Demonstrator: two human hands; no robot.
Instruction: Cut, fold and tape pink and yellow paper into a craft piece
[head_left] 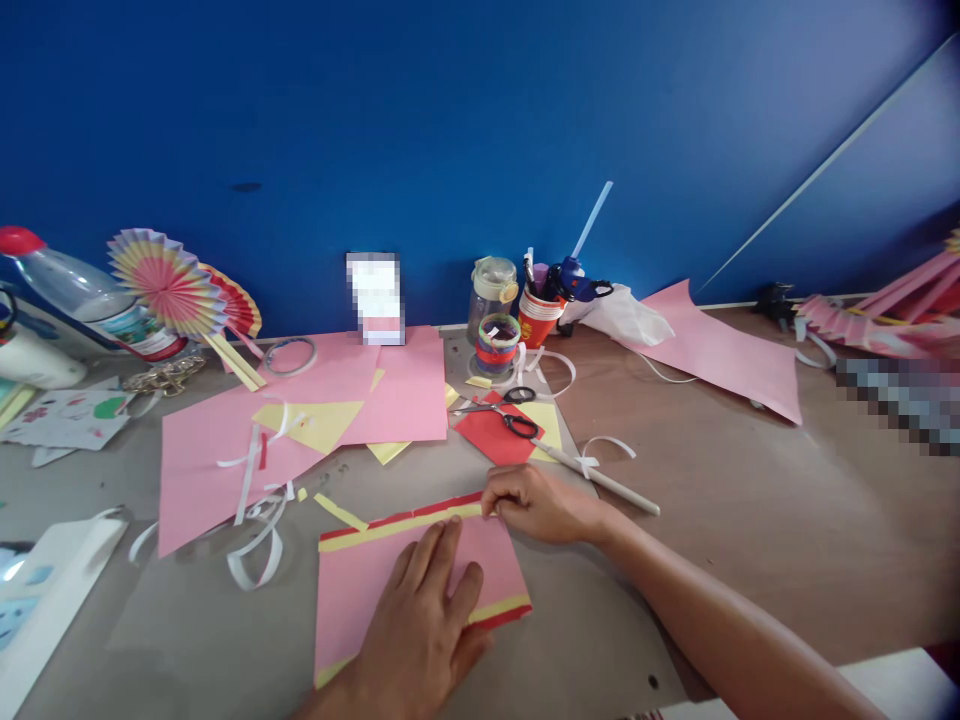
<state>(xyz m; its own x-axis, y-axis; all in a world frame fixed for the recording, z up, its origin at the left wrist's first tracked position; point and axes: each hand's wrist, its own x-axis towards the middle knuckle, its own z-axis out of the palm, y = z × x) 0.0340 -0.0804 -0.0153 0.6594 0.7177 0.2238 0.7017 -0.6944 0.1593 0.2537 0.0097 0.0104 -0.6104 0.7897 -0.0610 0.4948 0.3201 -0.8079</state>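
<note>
A pink paper sheet (352, 590) lies in front of me, with yellow and red strips along its far and near edges. My left hand (427, 605) rests on it, fingers stretched out and pressing it flat. At the sheet's far right corner, my right hand (536, 500) is closed, thumb and curled fingers pinching the striped edge. Just beyond that hand lie black-handled scissors (521, 427) on a red paper piece (491, 428). A loose yellow strip (341, 511) touches the sheet's far edge.
Larger pink sheets (409, 395) and curled white strips (259, 565) lie behind and left. A paper fan (169, 280) leans by a plastic bottle (90, 295). Near the blue wall stand a jar (491, 290), a rubber-band-wrapped cup (497, 345) and a red pen cup (536, 318). A stick (615, 488) lies right.
</note>
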